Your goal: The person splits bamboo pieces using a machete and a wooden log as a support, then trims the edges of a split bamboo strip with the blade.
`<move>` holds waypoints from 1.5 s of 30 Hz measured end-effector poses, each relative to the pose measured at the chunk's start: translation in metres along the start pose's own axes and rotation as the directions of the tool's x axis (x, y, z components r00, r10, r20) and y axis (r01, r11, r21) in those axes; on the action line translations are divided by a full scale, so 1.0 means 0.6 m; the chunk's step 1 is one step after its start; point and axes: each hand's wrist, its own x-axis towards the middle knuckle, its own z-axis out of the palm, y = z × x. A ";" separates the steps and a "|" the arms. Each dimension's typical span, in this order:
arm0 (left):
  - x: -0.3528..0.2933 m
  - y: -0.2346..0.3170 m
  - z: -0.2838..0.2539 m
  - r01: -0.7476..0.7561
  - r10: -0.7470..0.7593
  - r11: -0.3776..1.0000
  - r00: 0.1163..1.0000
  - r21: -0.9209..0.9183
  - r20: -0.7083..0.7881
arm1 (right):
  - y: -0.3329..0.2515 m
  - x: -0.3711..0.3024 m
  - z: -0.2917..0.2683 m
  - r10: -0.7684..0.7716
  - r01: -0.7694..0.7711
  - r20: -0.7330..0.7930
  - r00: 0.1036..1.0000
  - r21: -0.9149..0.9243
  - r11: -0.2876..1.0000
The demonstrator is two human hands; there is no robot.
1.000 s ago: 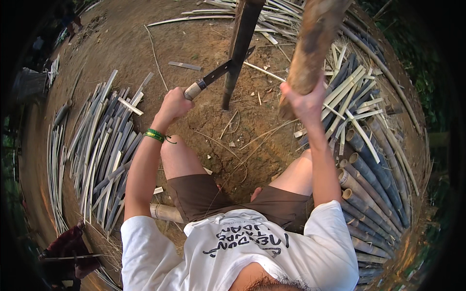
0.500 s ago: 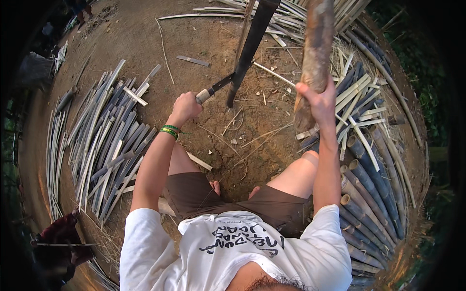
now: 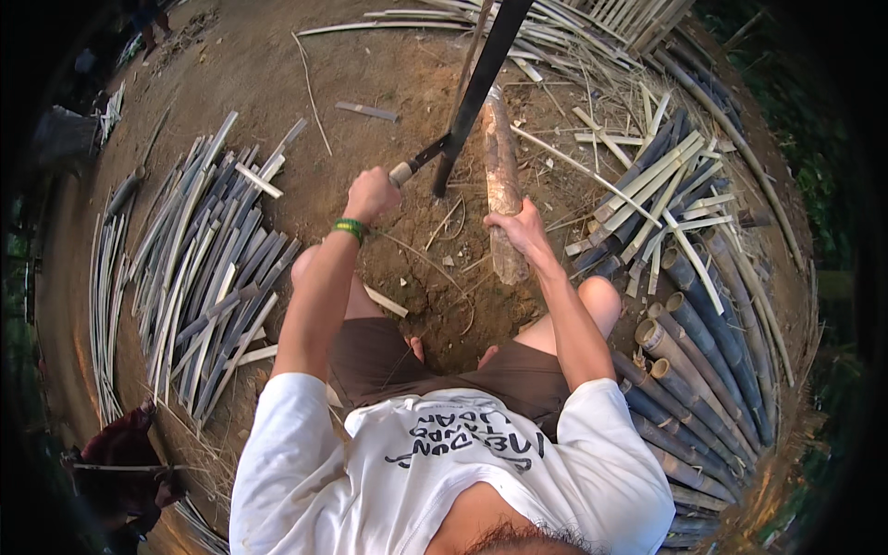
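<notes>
My left hand (image 3: 373,196) is closed round the pale handle of a knife (image 3: 428,154). The knife's dark blade reaches to a dark bamboo strip (image 3: 481,79) that stands tilted, its lower end near the ground; whether the blade is sunk into it, I cannot tell. In my right hand (image 3: 523,229) is a thick, rough wooden club (image 3: 500,166), gripped toward its near end. The club's far end lies close to the right side of the bamboo, and whether they touch is unclear.
To the left lies a large heap of split bamboo strips (image 3: 208,277). More split strips (image 3: 652,199) are piled at the right, with round bamboo poles (image 3: 703,361) nearer me. Long slats (image 3: 564,46) lie at the far side. Dark red cloth (image 3: 116,453) shows at lower left.
The club has come down and to the left, from raised at the right to beside the bamboo. My left hand and knife have shifted slightly right and up.
</notes>
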 end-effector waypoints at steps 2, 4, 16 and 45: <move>0.010 -0.016 0.019 0.013 -0.014 1.000 0.999 -0.022 -0.046 | -0.061 0.008 -0.032 -0.066 0.059 0.040 0.997 0.153 0.987; 0.015 -0.004 0.028 0.006 -0.006 0.999 1.000 -0.034 -0.013 | -0.104 0.004 -0.090 -0.247 0.257 -0.072 0.966 0.230 0.939; 0.011 -0.023 0.035 -0.081 0.084 0.995 0.995 0.059 -0.052 | -0.111 0.006 -0.059 -0.337 0.413 -0.270 0.902 0.315 0.854; 0.134 -0.095 0.055 0.299 -0.140 0.951 0.655 -0.085 0.743 | -0.125 0.083 0.049 0.201 -0.323 0.268 0.942 0.564 0.760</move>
